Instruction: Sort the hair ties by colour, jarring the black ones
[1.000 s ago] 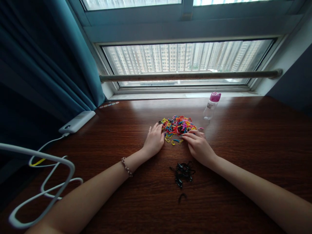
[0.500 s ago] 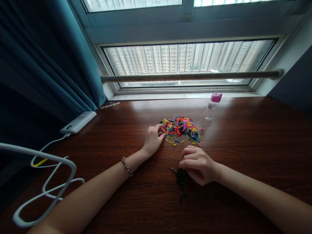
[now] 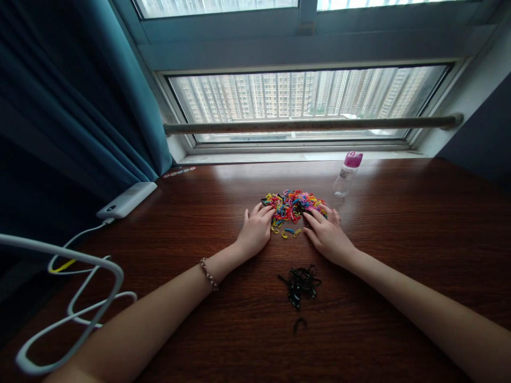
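Bottle beyond coloured bands, black bands nearer, possibly tangled

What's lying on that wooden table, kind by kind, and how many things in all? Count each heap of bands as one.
Heap of small multicoloured elastic bands: 1
Heap of small black elastic bands: 1
Stray black elastic band: 1
Clear plastic bottle with pink cap: 1
White rectangular power bank: 1
White cable: 1
Total: 6

No legible text, labels or numbers.
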Demonstrator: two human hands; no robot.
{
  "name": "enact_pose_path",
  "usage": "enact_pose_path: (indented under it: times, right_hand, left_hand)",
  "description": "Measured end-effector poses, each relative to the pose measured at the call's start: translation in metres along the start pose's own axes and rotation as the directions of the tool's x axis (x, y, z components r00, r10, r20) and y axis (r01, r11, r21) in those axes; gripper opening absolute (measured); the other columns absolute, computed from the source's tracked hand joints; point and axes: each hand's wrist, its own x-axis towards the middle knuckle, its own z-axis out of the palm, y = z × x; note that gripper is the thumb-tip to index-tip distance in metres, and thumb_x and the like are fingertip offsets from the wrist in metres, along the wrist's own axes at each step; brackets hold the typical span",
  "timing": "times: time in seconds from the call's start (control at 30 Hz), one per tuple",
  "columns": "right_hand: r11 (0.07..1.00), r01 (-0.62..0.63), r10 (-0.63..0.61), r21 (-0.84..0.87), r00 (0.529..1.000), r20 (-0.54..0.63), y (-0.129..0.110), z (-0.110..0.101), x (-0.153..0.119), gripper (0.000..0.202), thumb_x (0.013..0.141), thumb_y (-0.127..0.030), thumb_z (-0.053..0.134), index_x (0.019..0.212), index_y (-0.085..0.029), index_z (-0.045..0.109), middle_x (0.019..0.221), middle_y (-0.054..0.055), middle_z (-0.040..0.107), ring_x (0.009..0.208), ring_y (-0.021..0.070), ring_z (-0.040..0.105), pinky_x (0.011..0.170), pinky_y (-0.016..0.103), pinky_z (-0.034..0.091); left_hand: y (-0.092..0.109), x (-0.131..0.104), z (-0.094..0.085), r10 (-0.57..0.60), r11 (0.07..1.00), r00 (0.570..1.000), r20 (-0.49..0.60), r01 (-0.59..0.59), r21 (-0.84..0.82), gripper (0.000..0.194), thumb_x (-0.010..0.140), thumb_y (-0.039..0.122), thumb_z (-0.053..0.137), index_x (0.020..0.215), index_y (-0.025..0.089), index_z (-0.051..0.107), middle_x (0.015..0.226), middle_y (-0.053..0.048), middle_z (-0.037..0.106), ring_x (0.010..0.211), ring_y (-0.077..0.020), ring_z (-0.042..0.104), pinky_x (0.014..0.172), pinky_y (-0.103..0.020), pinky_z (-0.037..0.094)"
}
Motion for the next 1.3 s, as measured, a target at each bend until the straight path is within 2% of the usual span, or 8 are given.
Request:
enact_pose_path:
  times: [0.1,0.23,0.4,0.53,0.7,0.97,1.1,1.3]
  right_hand:
    - [0.996,0.016,-0.012,0.091,0.999,-0.043,0.002,0.0,0.0,0.033,0.084,-0.025,0.048,0.115,-0.017,0.056,0.121,0.009,0.054,0.117,0.0323,0.034,0.098,0.058,0.022]
    - [0.93,0.091,-0.048,0.357,0.991,-0.126,0.005,-0.005,0.004,0.024,0.084,-0.017,0.045,0.098,-0.021,0.064,0.104,0.005,0.064,0.11,0.0242,0.045,0.097,0.047,0.033]
    - [0.831,0.023,0.078,0.555,0.984,-0.158,0.006,-0.012,0.007,0.021,0.082,-0.016,0.047,0.089,-0.021,0.067,0.097,0.005,0.065,0.098,0.0201,0.055,0.09,0.036,0.042]
    - [0.838,-0.039,0.148,0.545,0.976,-0.158,0.007,-0.011,0.007,0.021,0.08,-0.017,0.049,0.091,-0.021,0.066,0.093,0.005,0.065,0.094,0.0208,0.057,0.088,0.037,0.043]
    - [0.862,-0.05,0.166,0.504,0.968,-0.188,0.008,-0.009,0.006,0.02,0.079,-0.016,0.05,0.089,-0.02,0.066,0.092,0.006,0.065,0.093,0.022,0.056,0.087,0.039,0.043]
    - [0.912,0.078,0.015,0.402,0.975,-0.223,0.004,-0.011,0.005,0.022,0.079,-0.013,0.048,0.091,-0.021,0.065,0.093,0.004,0.066,0.097,0.0223,0.052,0.091,0.042,0.039]
    - [0.938,0.059,-0.003,0.341,0.987,-0.163,0.007,-0.005,0.004,0.023,0.079,-0.013,0.049,0.093,-0.022,0.065,0.101,0.004,0.065,0.106,0.0247,0.047,0.094,0.046,0.035]
    - [0.943,0.04,0.013,0.332,0.987,-0.157,0.009,-0.002,0.003,0.02,0.079,-0.014,0.048,0.085,-0.021,0.066,0.093,0.004,0.067,0.106,0.0254,0.047,0.094,0.047,0.035]
  left_hand:
    - [-0.002,0.001,0.001,0.016,1.0,0.999,-0.037,-0.017,-0.022,0.031,0.084,0.013,0.038,0.109,0.021,0.055,0.123,-0.007,0.053,0.122,-0.0263,0.037,0.098,-0.06,0.023]
    - [0.0,0.002,-0.005,0.02,0.99,0.987,-0.156,-0.041,-0.134,0.02,0.082,0.015,0.045,0.097,0.016,0.059,0.109,-0.009,0.058,0.107,-0.0225,0.05,0.095,-0.045,0.037]
    - [0.006,0.001,-0.013,0.004,0.962,0.972,-0.235,-0.068,-0.265,0.01,0.079,0.017,0.052,0.086,0.016,0.059,0.091,-0.006,0.062,0.091,-0.0186,0.057,0.084,-0.033,0.046]
    - [0.005,-0.001,-0.013,0.003,0.942,0.981,-0.193,-0.067,-0.328,0.005,0.078,0.022,0.057,0.08,0.018,0.059,0.082,-0.003,0.065,0.079,-0.0167,0.061,0.075,-0.029,0.048]
    - [0.004,-0.002,-0.01,0.084,0.917,0.983,-0.162,-0.14,-0.373,0.01,0.079,0.024,0.057,0.086,0.018,0.06,0.085,-0.003,0.067,0.081,-0.0161,0.062,0.074,-0.027,0.048]
    - [0.009,0.0,-0.015,0.083,0.962,0.973,-0.213,-0.134,-0.236,0.008,0.079,0.022,0.056,0.079,0.017,0.063,0.08,-0.005,0.066,0.078,-0.0179,0.059,0.075,-0.032,0.048]
    - [0.01,0.0,-0.016,0.088,0.967,0.977,-0.195,-0.131,-0.219,0.007,0.077,0.018,0.057,0.081,0.018,0.062,0.082,-0.004,0.066,0.081,-0.0185,0.058,0.077,-0.034,0.047]
    - [0.009,0.001,-0.017,0.094,0.962,0.98,-0.173,-0.134,-0.238,0.013,0.074,0.013,0.057,0.085,0.019,0.062,0.085,-0.003,0.066,0.084,-0.0185,0.059,0.079,-0.034,0.047]
